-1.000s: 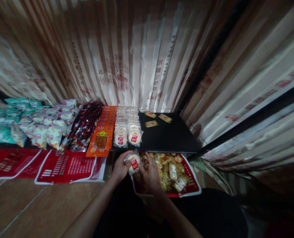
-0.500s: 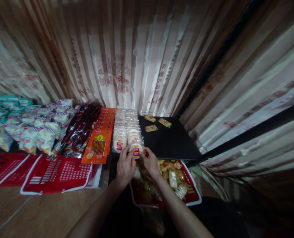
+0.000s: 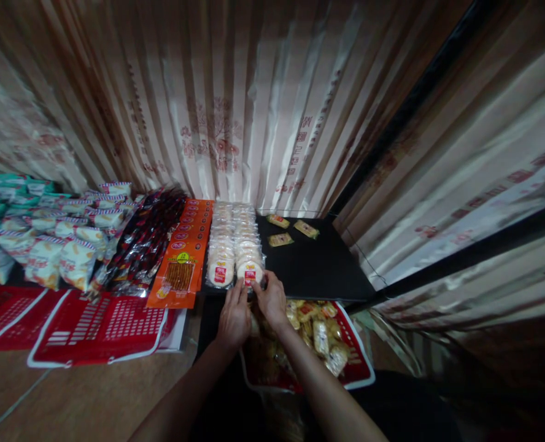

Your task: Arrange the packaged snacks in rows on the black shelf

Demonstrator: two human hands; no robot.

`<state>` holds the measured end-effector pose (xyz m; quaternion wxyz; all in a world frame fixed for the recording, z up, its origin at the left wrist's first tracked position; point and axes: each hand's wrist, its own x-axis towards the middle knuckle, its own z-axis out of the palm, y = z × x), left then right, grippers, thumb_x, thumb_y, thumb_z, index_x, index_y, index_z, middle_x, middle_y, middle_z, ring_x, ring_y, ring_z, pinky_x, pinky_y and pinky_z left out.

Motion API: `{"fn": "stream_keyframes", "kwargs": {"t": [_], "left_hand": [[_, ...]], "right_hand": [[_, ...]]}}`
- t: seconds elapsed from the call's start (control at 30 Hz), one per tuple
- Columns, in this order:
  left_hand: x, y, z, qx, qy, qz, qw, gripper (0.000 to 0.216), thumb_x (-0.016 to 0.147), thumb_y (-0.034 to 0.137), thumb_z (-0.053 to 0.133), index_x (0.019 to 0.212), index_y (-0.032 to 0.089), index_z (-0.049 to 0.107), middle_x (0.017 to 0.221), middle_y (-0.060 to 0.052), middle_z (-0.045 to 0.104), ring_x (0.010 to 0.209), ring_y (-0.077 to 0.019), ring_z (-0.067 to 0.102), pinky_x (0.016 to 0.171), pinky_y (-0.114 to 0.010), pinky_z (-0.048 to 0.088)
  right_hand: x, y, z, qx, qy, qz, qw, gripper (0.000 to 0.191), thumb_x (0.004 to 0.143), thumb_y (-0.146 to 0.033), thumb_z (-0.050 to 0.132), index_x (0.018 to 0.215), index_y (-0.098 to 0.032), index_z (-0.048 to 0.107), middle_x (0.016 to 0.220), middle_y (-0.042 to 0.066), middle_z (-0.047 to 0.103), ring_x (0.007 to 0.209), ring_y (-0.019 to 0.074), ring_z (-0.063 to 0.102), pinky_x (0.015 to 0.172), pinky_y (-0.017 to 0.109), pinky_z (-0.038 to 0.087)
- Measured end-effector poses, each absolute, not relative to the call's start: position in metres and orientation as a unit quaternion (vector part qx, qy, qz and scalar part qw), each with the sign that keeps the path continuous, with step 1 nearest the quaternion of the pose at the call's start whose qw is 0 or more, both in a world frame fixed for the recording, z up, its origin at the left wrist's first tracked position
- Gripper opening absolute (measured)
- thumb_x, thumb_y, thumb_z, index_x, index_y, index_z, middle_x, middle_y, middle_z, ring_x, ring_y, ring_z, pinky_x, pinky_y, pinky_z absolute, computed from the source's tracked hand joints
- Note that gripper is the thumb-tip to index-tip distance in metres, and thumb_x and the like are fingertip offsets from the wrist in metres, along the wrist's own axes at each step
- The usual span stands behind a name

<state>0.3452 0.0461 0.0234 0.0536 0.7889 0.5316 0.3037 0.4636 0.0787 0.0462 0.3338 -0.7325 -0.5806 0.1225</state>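
Both my hands meet at the front edge of a black shelf (image 3: 318,264). My left hand (image 3: 234,316) and my right hand (image 3: 271,301) pinch a clear-wrapped round white cake with a red label (image 3: 249,273), which lies at the front of the right of two rows of the same cakes (image 3: 226,236). Below my right hand stands a red basket (image 3: 362,368) holding several yellow wrapped snacks (image 3: 321,328).
Left of the cake rows lie orange packs (image 3: 183,261), dark red-black packs (image 3: 150,239), white-blue bags (image 3: 77,245) and green packs (image 3: 5,190). Three small yellow packets (image 3: 291,229) lie at the shelf's back. Red baskets (image 3: 97,322) stand lower left. Striped curtains (image 3: 235,104) hang behind.
My hands carried the wrapped cake from above the basket up and forward to the shelf, and it now lies at the front of the right row.
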Motion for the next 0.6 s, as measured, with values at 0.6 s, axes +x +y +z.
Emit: {"fn": "stream_keyframes", "kwargs": {"t": [0.6], "left_hand": [[0.351,0.042,0.019,0.802,0.538,0.258,0.039,0.053,0.076,0.007,0.038,0.130,0.004,0.042,0.141,-0.019,0.038,0.127,-0.0287,0.039,0.102,-0.044,0.039]], "right_hand": [[0.466,0.081,0.039,-0.685,-0.598,0.160,0.385,0.045,0.081,-0.031,0.045,0.123,-0.013,0.049,0.114,0.012,0.059,0.100,0.0237,0.051,0.089,0.039,0.042]]}}
